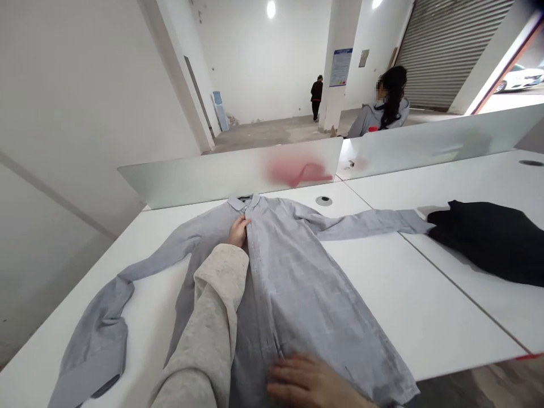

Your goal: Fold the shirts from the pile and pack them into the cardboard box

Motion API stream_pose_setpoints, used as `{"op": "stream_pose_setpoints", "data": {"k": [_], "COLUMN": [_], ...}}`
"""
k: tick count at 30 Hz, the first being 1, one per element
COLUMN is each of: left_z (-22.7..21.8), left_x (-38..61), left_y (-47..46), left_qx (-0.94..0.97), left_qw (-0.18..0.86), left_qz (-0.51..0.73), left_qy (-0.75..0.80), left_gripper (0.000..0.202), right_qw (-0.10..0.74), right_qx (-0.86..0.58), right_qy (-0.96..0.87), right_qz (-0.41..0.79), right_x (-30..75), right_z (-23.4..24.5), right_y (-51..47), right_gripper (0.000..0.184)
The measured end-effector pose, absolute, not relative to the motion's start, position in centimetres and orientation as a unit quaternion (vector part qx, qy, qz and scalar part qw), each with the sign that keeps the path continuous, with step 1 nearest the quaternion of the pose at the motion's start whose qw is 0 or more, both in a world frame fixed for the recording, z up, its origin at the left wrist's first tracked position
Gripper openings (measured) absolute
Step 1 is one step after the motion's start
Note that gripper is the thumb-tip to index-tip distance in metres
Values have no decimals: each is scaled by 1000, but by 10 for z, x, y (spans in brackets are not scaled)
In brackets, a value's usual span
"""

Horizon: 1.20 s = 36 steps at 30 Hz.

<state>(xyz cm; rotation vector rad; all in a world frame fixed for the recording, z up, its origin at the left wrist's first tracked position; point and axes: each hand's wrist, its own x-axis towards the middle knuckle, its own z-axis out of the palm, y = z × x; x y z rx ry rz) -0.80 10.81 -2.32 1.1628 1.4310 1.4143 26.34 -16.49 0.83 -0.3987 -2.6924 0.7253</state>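
Note:
A light grey long-sleeved shirt [297, 283] lies spread front-up on the white table [425, 306], collar toward the far divider and both sleeves stretched out to the sides. My left hand [238, 231] reaches far up the button placket near the collar, fingers curled onto the fabric as if pinching it. My right hand [310, 381] lies flat on the shirt's lower hem area near the table's front edge, fingers spread.
A black garment [493, 238] lies on the right, touching the shirt's right cuff. A frosted divider [229, 175] runs along the table's back, with a pink object blurred behind it. A seated person [382, 110] is beyond it; another person [316, 97] stands far off.

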Motion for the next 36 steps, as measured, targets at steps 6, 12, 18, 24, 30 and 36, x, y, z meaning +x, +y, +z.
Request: {"op": "stream_pose_setpoints", "data": {"k": [6,12,18,24,30,36], "left_z": [-30,-35,-39,-18,-15,-19], "left_x": [-11,-6,-6,1,18,20], "left_y": [103,100,102,91,80,79], "left_qx": [543,625,656,707,779,781], "left_qw": [280,189,148,78,42,43], "left_qz": [523,435,377,333,120,77], "left_qy": [595,621,637,619,614,618], "left_gripper": [58,45,46,45,53,57], "right_qw": [209,144,134,135,169,189], "right_qx": [-334,-334,-340,-347,-367,-475], "right_qy": [-907,-922,-917,-911,-907,-859], "right_qz": [146,132,160,176,119,-28], "right_x": [257,258,259,260,270,345], "right_z": [-8,-21,-15,-14,-20,-36], "right_y": [-151,-145,-144,-145,-149,-146], "right_gripper": [39,42,41,42,42,51]}}
